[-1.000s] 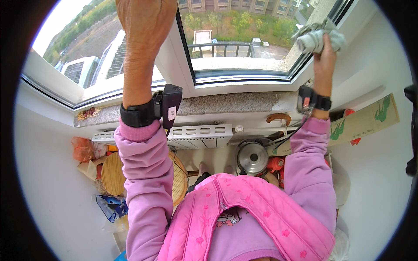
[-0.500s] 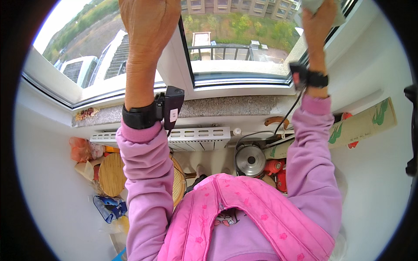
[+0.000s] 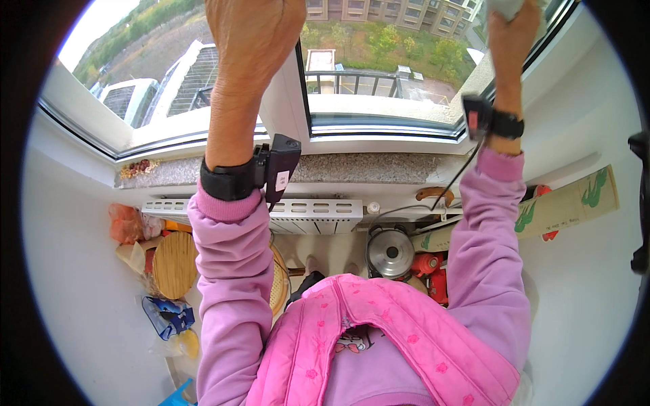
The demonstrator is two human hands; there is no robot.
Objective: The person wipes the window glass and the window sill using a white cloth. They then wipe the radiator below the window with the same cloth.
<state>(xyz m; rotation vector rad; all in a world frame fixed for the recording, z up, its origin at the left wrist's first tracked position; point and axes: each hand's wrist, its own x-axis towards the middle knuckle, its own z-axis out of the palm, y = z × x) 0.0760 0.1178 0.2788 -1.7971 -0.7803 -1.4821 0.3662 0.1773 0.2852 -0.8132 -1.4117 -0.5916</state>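
Both my arms reach up in front of a white-framed window (image 3: pixel 288 108). My left hand (image 3: pixel 254 40) is raised by the upright frame post; its fingers are cut off by the picture's top edge, so their pose is hidden. Over by the right side of the window, my right hand (image 3: pixel 513 37) is closed on a pale grey cloth (image 3: pixel 506 7), held against or close to the glass. Each wrist wears a black strap with a small black device, and a cable hangs from the right one.
Below the window runs a speckled stone sill (image 3: pixel 365 168) with small dried bits at its left end. Under it are a white radiator (image 3: pixel 315 208), a lidded metal pot (image 3: pixel 391 252), a long cardboard piece (image 3: pixel 569 203), a round wooden board (image 3: pixel 175 265) and plastic bags (image 3: pixel 126 223).
Both hands have shifted slightly to the right in the picture, and the view has turned a little. The cloth stays in my right hand.
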